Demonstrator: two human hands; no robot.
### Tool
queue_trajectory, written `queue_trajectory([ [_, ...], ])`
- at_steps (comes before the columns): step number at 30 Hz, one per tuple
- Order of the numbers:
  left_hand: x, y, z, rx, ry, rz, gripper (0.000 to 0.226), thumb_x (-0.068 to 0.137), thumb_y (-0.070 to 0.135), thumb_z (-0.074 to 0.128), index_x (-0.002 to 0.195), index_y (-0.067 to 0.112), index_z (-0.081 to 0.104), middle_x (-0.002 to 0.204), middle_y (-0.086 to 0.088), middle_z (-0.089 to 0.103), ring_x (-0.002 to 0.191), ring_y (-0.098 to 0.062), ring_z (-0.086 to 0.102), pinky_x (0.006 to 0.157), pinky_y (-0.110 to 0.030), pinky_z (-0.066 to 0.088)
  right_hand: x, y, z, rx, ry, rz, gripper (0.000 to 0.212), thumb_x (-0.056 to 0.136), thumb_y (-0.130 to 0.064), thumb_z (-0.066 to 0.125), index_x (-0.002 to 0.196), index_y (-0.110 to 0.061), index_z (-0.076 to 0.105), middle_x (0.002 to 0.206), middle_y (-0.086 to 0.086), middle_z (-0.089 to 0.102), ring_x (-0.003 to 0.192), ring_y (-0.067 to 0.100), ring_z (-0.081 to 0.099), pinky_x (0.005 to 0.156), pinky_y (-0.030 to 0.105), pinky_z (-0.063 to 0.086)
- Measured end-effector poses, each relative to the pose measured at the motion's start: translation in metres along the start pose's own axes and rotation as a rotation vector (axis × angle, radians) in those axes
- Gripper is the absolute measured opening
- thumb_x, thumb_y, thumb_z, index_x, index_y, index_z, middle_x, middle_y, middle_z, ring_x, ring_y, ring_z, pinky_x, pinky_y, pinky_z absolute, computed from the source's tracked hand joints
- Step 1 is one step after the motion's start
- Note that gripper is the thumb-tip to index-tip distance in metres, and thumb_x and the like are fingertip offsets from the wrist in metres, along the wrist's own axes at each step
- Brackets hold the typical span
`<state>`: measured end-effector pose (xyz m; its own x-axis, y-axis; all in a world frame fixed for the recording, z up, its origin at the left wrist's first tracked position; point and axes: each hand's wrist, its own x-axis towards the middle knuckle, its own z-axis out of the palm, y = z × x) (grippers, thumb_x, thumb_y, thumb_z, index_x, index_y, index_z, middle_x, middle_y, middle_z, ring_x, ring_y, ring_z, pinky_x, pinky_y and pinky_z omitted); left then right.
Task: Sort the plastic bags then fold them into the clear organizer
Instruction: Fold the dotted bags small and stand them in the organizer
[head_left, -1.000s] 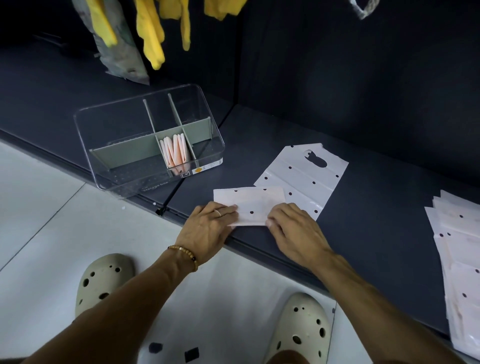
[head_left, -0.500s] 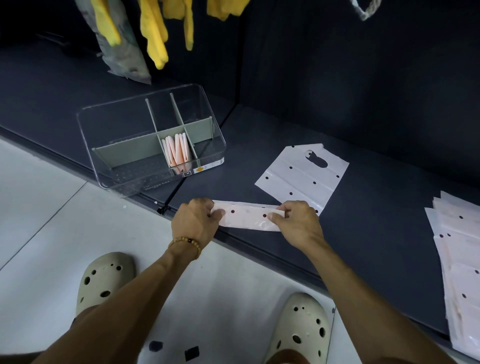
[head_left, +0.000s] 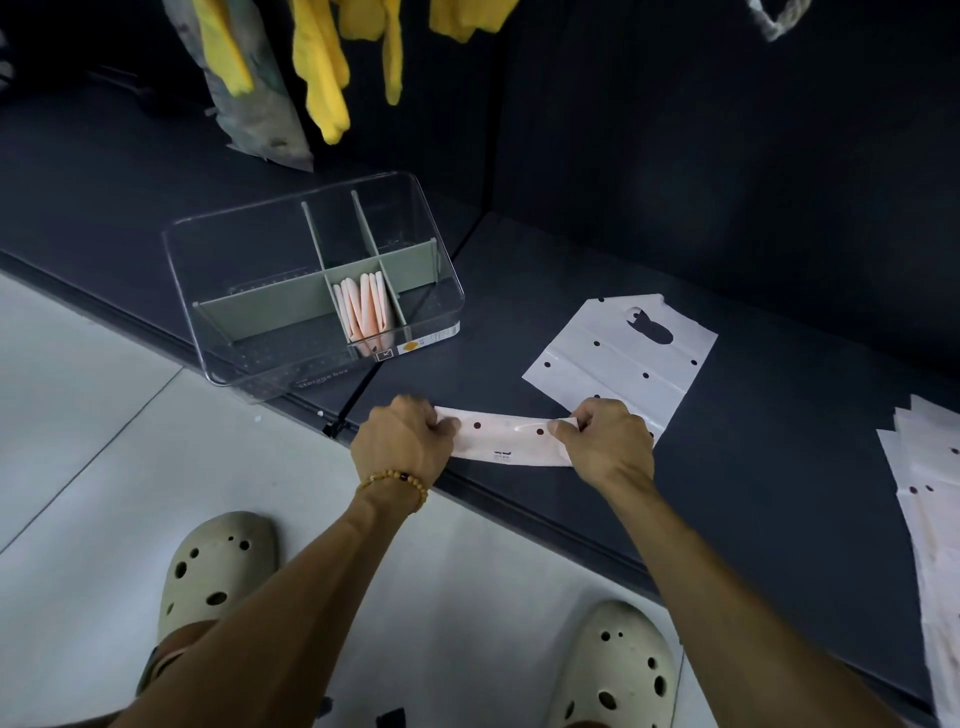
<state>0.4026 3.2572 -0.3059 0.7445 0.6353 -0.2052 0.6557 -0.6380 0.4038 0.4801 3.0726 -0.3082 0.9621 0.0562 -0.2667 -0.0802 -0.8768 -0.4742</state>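
Observation:
A white dotted plastic bag, folded into a narrow strip (head_left: 511, 441), lies at the front edge of the dark shelf. My left hand (head_left: 402, 441) pinches its left end and my right hand (head_left: 605, 441) pinches its right end. Behind it a flat white dotted bag (head_left: 623, 358) with a cut-out handle lies spread on the shelf. The clear organizer (head_left: 311, 291) stands to the left, with grey-green dividers. Several folded pink-white bags (head_left: 363, 306) stand upright in its middle front compartment.
A stack of flat white bags (head_left: 930, 509) lies at the right edge of the dark shelf (head_left: 779, 441). Yellow cloths (head_left: 322, 67) and a grey pouch (head_left: 254, 88) hang at the back left. Pale floor and my two beige clogs are below.
The bag went from a wider folded rectangle pressed under both hands to a narrow strip. My hands moved apart and now pinch its two ends.

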Motion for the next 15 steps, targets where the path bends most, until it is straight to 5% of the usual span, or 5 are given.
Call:
queue_trajectory([
  [3,-0.002,-0.001,-0.004,0.128,0.072,0.122,0.029,0.084,0.049,0.063,0.089,0.020,0.061,0.085,-0.001,0.063,0.075,-0.020,0.056,0.066,-0.032,0.051,0.002,-0.001,0.001,0.007,0.009,0.032,0.027,0.084,-0.043,0.068,0.091,-0.017,0.063,0.091,0.001,0.067,0.087,0.022,0.060,0.066,0.026,0.041],
  [5,-0.001,-0.005,-0.006,0.127,0.158,0.357,0.026,0.084,0.038,0.066,0.101,0.020,0.059,0.101,-0.002,0.059,0.092,-0.021,0.055,0.074,-0.036,0.051,0.001,-0.002,0.001,-0.003,0.004,0.047,0.030,0.084,-0.044,0.068,0.094,-0.016,0.063,0.093,0.003,0.067,0.085,0.022,0.060,0.065,0.026,0.042],
  [9,0.004,-0.023,-0.001,0.250,-0.078,0.915,0.032,0.092,0.016,0.059,0.124,0.013,0.061,0.136,-0.007,0.054,0.127,-0.026,0.048,0.103,-0.037,0.041,-0.011,-0.008,-0.002,-0.088,0.065,0.006,0.030,0.086,-0.040,0.066,0.105,-0.017,0.061,0.102,0.003,0.067,0.094,0.024,0.062,0.067,0.029,0.043],
  [13,0.000,-0.039,-0.001,0.277,-0.140,0.956,0.044,0.094,0.020,0.057,0.136,0.010,0.049,0.144,-0.007,0.045,0.134,-0.023,0.042,0.108,-0.039,0.040,-0.026,-0.023,0.007,-0.549,0.208,-0.419,0.030,0.087,-0.018,0.057,0.116,-0.015,0.057,0.118,0.004,0.055,0.110,0.026,0.050,0.086,0.036,0.041],
  [15,-0.001,-0.038,-0.003,0.233,-0.101,0.984,0.045,0.089,0.017,0.065,0.131,0.007,0.055,0.135,-0.011,0.055,0.125,-0.027,0.052,0.101,-0.043,0.046,-0.038,-0.032,0.026,-0.481,0.052,-0.661,0.043,0.090,-0.018,0.051,0.133,-0.011,0.050,0.141,0.010,0.044,0.130,0.029,0.039,0.105,0.037,0.032],
])
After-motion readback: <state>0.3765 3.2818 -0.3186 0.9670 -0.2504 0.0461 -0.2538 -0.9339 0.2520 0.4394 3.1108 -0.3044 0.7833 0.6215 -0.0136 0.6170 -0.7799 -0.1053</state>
